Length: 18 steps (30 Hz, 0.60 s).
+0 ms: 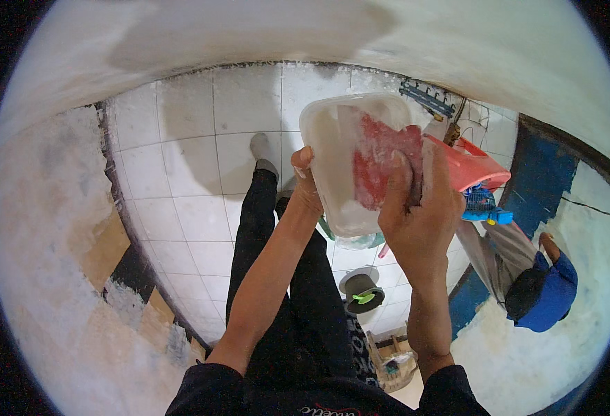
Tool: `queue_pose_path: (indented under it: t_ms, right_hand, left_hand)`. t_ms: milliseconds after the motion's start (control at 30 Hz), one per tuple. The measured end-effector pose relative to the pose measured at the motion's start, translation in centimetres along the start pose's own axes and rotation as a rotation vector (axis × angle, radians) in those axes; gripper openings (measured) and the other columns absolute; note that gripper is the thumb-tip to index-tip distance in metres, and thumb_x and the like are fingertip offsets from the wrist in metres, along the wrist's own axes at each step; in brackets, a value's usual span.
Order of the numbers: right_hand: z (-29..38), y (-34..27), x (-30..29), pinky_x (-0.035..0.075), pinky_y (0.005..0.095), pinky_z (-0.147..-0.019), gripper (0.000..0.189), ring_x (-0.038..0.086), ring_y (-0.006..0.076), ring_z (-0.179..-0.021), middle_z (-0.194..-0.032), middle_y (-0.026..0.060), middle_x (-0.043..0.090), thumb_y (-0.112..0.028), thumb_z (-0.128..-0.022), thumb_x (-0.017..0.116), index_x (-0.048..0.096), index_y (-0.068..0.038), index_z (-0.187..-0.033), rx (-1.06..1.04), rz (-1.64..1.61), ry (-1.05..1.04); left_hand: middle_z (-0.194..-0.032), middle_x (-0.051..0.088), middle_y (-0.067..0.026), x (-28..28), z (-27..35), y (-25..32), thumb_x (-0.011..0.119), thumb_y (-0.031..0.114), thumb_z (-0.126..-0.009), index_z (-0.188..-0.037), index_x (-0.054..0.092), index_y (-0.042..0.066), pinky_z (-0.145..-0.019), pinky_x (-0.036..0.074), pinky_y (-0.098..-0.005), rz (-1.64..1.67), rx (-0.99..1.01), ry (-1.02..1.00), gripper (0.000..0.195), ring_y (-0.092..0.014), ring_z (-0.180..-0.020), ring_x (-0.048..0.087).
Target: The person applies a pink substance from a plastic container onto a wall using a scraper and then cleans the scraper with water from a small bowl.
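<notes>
My left hand [307, 177] grips the left side of a translucent plastic tub [331, 213], its thumb on the rim and its fingers hidden beneath. White residue coats the tub's inside. My right hand [422, 192] is closed on a red flat scraper [372, 156], smeared with white, whose blade lies over the tub's opening. Some white matter also shows on my left thumb and wrist.
A red plastic chair [479, 166] stands right, by a blue toy-like basket [479, 203]. A person in blue [544, 296] is at the right. A dark bucket [362, 294] sits on the tiled floor [190, 166]. A hook rack [427, 99] lies near the wall [284, 31].
</notes>
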State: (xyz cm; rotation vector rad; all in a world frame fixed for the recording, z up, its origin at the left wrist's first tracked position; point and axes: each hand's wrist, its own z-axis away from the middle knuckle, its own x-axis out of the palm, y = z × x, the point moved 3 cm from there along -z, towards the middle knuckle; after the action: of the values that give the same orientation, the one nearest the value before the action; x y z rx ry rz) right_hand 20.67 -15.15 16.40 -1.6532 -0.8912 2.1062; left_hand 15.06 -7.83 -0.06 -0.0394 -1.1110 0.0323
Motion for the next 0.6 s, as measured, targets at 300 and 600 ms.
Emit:
queue_pose_path:
  t_ms: [300,600]
  right_hand:
    - [-0.4,1.3,1.2,0.048,0.0445,-0.057,0.019,0.063,0.0408,-0.063,-0.074,0.0208,0.061,-0.012,-0.089,0.058,0.055,-0.002,-0.104,-0.092,0.152,-0.117]
    - [-0.5,1.5,0.2,0.048,0.0422,-0.059,0.015,0.063,0.0409,-0.074,-0.084,0.0222,0.062,-0.006,-0.088,0.059,0.058,0.0,-0.101,-0.109,0.102,0.004]
  left_hand:
    - [-0.119,0.059,-0.0143,-0.5,-1.2,-0.1,0.074,0.053,-0.056,-0.13,0.05,0.006,-0.097,0.052,-0.0419,0.068,-0.128,-0.115,0.091,-0.03,-0.106,0.061]
    - [-0.12,0.06,-0.0142,-0.8,-2.3,-1.0,0.075,0.052,-0.056,-0.13,0.05,0.006,-0.096,0.052,-0.0416,0.036,-0.151,-0.149,0.09,-0.03,-0.106,0.061]
